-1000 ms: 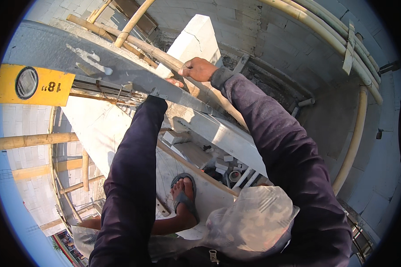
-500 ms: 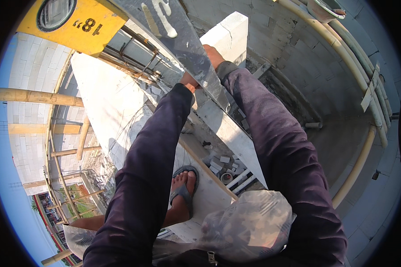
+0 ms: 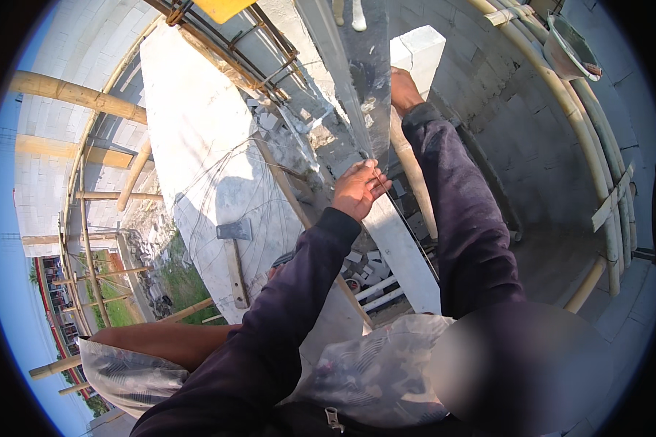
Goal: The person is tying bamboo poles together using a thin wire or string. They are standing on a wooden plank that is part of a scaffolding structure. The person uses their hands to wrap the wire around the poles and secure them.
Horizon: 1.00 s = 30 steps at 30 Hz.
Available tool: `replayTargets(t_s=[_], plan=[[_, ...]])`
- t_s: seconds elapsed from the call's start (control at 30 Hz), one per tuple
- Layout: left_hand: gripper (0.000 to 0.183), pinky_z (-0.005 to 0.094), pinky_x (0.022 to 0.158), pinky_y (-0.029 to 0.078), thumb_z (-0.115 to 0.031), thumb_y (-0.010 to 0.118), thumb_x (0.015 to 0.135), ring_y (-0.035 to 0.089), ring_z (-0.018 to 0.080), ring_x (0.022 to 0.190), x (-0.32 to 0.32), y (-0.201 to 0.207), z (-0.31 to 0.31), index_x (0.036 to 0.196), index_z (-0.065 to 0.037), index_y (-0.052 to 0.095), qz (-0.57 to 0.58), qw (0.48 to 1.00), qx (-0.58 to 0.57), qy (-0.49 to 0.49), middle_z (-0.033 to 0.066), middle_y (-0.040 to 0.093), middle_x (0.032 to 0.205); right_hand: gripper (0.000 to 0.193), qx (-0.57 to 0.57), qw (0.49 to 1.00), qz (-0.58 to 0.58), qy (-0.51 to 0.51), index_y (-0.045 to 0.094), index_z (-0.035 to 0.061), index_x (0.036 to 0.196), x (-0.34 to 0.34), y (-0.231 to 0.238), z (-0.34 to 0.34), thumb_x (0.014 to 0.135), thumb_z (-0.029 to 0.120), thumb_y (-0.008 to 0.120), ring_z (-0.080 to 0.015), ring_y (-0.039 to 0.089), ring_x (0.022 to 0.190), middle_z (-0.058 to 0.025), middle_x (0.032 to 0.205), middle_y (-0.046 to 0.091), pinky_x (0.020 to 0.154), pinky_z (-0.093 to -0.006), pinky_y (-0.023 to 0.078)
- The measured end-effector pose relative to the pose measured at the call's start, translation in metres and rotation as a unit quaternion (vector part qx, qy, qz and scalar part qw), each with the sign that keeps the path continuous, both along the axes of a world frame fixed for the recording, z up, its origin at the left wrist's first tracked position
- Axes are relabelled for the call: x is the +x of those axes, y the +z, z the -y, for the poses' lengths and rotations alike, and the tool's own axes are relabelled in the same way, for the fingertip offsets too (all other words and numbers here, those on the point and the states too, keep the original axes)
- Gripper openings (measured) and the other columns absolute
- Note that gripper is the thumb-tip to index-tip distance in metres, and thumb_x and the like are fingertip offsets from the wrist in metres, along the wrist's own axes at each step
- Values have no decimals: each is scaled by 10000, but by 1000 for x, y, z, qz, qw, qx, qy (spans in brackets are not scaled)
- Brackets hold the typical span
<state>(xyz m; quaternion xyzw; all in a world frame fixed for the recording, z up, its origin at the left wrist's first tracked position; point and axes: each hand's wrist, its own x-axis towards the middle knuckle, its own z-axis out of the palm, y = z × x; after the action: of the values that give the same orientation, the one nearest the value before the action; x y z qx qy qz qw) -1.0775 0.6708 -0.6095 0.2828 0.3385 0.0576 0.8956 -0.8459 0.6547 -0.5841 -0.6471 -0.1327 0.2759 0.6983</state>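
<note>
A long grey metal bar (image 3: pixel 375 80), smeared with white drips, rises toward me, its lower end on a narrow white block (image 3: pixel 401 251). My right hand (image 3: pixel 407 91) is closed at the bar's right edge, its fingers hidden behind it. Past that hand stands a cracked white block (image 3: pixel 419 54). At the bar's lower end, my left hand (image 3: pixel 361 188) has its fingers curled and tips together, beside a thin dark line along the block. What they pinch is too small to make out. A yellow piece (image 3: pixel 226 9) shows at the top edge; whether it joins the bar is unclear.
On the pale board (image 3: pixel 197 131) at left lie loose wires (image 3: pixel 229 171) and a hatchet (image 3: pixel 234 251). Steel rebar (image 3: pixel 273 54) stands beyond it. Rubble and white pipes (image 3: pixel 383 293) lie below. Bamboo poles (image 3: pixel 598 138) and a hanging bucket (image 3: pixel 567 47) are at right.
My left hand has come away from beside the right one to the bar's lower end. The bar now appears more upright. With the view shifted, the hatchet has come into sight.
</note>
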Motion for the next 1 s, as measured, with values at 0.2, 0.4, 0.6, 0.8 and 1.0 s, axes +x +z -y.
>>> replayTargets(t_s=[0.2,0.4,0.6,0.8,1.0], plan=[[128,334,648,546,-119,650,921,582,168,712,9,0,5,972,-22,584,-75,989,78,103,48,564,816,213,39,997,65,-6,621,34,879,-8,-17,-2,977,184,507,-165,562,701,-37,795,592,674,-316,495],[112,332,601,545,-106,644,914,581,165,647,19,-1,6,957,-10,603,-84,972,157,151,43,576,791,219,36,994,99,24,600,18,974,0,-29,-23,991,202,482,-188,541,732,-54,846,576,734,-346,496],[108,342,562,561,-89,638,919,610,179,599,31,-2,-6,917,16,615,-79,974,157,145,63,606,770,226,0,995,97,36,557,6,1030,4,-27,-30,999,208,460,-198,522,751,-77,889,540,747,-391,508],[92,331,586,569,-71,633,920,634,197,628,35,-3,-17,935,19,614,-103,975,166,108,88,638,822,245,0,996,82,37,514,-6,1085,7,-28,-37,1008,214,438,-209,504,771,-99,932,504,759,-435,519],[89,314,659,568,-37,621,910,645,186,718,35,6,-28,970,28,631,-114,972,172,112,93,649,860,275,14,999,35,9,471,-18,1141,15,-31,-26,1017,221,417,-219,485,791,-122,976,468,772,-480,531]])
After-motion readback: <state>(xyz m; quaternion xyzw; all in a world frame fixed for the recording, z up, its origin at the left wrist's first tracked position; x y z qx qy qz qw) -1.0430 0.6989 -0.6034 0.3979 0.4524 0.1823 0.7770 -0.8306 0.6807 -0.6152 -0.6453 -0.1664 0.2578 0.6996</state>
